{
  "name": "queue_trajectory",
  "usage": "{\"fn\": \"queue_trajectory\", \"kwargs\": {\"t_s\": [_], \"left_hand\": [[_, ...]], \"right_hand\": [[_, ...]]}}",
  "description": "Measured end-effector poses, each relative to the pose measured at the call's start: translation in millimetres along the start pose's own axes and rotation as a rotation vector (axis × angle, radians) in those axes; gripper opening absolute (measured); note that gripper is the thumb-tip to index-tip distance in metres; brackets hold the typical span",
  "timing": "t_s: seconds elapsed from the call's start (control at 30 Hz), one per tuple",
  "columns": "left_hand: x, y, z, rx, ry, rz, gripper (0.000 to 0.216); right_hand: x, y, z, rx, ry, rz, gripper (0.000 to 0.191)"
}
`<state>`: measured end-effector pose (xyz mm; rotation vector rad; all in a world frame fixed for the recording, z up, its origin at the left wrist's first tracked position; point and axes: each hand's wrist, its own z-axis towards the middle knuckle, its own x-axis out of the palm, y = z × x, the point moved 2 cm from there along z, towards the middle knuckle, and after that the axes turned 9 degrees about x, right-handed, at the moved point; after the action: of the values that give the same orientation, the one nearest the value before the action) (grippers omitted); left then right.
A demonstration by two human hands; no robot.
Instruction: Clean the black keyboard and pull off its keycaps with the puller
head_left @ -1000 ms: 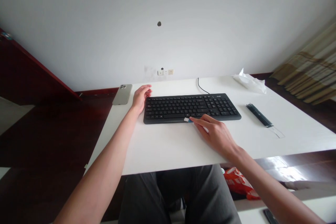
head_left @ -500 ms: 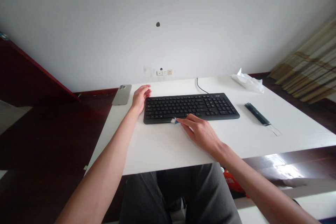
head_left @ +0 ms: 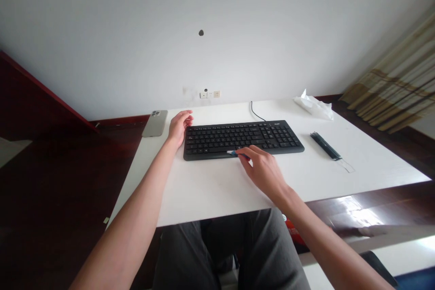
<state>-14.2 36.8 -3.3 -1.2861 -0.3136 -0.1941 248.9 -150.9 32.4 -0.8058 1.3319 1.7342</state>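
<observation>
A black keyboard (head_left: 243, 138) lies across the middle of a white table (head_left: 210, 190). My left hand (head_left: 178, 127) rests against the keyboard's left end, its fingers curled round the far corner. My right hand (head_left: 260, 167) pinches a small white and blue tool (head_left: 232, 152), whose tip touches the keyboard's front edge near the middle. What kind of tool it is I cannot make out.
A grey phone (head_left: 155, 123) lies at the table's far left corner. A crumpled clear wrapper (head_left: 313, 104) sits at the far right, and a long dark tool in clear packaging (head_left: 325, 146) lies to the right of the keyboard. A cable (head_left: 255, 112) runs off behind the keyboard.
My right hand slid the small tool left along the keyboard's front edge, then a little back to the right. My left hand stayed on the keyboard's left end. The view drifted slightly.
</observation>
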Motion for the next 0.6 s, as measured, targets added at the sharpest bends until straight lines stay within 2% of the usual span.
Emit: {"fn": "queue_trajectory", "kwargs": {"t_s": [0.07,0.13,0.3,0.4,0.5,0.6], "left_hand": [[1,-1,0,0.002,-0.003,0.002,0.021],[1,-1,0,0.002,-0.006,-0.005,0.022],[1,-1,0,0.001,0.004,0.0,0.022],[1,0,0,0.008,-0.002,0.012,0.023],[0,1,0,0.008,-0.006,0.013,0.024],[0,1,1,0.004,-0.004,0.001,0.024]], "right_hand": [[5,14,-3,-0.045,0.06,0.057,0.029],[3,23,-10,-0.043,0.064,0.094,0.034],[-15,9,-24,0.129,-0.075,0.021,0.038],[-10,7,-19,0.199,-0.077,-0.048,0.038],[2,23,-14,0.16,-0.019,-0.018,0.039],[2,35,-18,0.098,0.04,0.061,0.039]]}}
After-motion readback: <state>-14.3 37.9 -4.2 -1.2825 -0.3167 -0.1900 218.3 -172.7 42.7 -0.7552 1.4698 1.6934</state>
